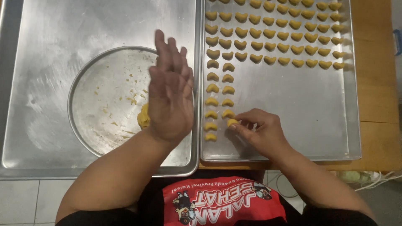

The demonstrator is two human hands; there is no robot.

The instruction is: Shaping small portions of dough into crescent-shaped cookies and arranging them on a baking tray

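Under my right hand (261,132), pinched in the fingertips, a small yellow dough crescent (232,122) touches down on the right tray (314,109), just below the second column of shaped pieces (228,90). I should match their spacing and curve, pressing lightly. My left hand (171,90) hangs flat and empty above the round pan (90,92), with the leftover dough lump (143,117) beneath it.

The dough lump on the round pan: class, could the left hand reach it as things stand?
Probably yes: the left hand hovers open right above the dough lump on the round pan, with nothing between them.
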